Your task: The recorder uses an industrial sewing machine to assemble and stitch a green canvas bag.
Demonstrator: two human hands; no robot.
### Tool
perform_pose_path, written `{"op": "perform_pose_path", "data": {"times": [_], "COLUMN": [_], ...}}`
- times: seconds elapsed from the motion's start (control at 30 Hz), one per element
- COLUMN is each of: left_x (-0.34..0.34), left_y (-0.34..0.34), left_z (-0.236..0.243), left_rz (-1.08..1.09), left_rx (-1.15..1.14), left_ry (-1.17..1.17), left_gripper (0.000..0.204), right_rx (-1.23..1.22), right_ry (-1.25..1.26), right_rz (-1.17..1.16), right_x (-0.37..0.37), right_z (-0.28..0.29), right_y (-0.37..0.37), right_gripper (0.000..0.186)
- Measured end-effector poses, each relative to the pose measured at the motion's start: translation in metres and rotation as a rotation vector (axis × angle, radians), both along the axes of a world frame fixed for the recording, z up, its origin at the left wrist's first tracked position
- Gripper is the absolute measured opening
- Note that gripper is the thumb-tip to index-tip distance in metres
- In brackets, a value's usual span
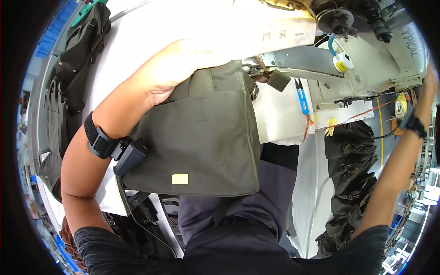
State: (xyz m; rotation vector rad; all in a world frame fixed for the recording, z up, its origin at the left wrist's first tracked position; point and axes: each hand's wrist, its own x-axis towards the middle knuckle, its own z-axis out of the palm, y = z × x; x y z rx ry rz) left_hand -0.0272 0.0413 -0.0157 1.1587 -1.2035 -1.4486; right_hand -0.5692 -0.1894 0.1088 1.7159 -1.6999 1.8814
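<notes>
A dark olive fabric bag (197, 142) with a small pale label near its lower edge hangs over the near side of the sewing machine's bed. My left hand (188, 59) is closed on the bag's upper part, its fingers washed out by bright light. Beside the bag's right edge, a small olive square tab (278, 80) lies by the machine arm. At the far right, my right hand (430, 85) reaches to the end of the sewing machine (389, 59); its fingers are hidden or too near the rim to make out.
Blue-handled thread snips (302, 97) lie on the white surface right of the bag, with orange thread running from them. Several dark bags hang in a bundle (350, 169) at the right, and more dark bags (59, 105) lie along the left. A yellow thread spool (401, 106) stands at the right.
</notes>
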Motion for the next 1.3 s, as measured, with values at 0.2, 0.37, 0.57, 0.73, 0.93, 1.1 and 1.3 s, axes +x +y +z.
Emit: {"op": "perform_pose_path", "data": {"times": [0.2, 0.37, 0.57, 0.73, 0.93, 1.1, 1.3], "left_x": [0.004, 0.008, 0.002, 0.008, 0.007, 0.005, 0.004], "left_y": [-0.002, 0.000, -0.002, -0.003, -0.004, -0.004, 0.001], "left_z": [-0.002, -0.005, -0.002, -0.005, -0.009, -0.006, -0.001], "left_rz": [0.002, -0.004, 0.053, 0.019, 0.021, -0.017, -0.012], "left_rx": [0.006, 0.006, 0.024, 0.064, 0.037, 0.095, 0.091], "left_ry": [-0.008, 0.045, 0.044, 0.049, 0.053, 0.130, 0.081], "left_gripper": [0.045, 0.044, 0.041, 0.038, 0.036, 0.035, 0.028], "right_rx": [-0.041, 0.069, -0.008, -0.147, -0.108, -0.022, -0.009], "right_ry": [-0.208, -0.082, 0.704, 0.774, 0.781, 0.922, 0.911], "right_rz": [0.005, -0.043, -0.428, -0.378, -0.385, -0.441, -0.506], "right_x": [0.013, 0.009, -0.046, -0.061, -0.068, -0.110, -0.060], "right_z": [-0.015, -0.027, -0.054, -0.060, -0.069, -0.063, -0.071], "right_y": [0.004, 0.010, -0.011, -0.023, -0.025, -0.045, -0.024], "right_gripper": [0.056, 0.035, 0.027, 0.029, 0.037, 0.034, 0.050]}}
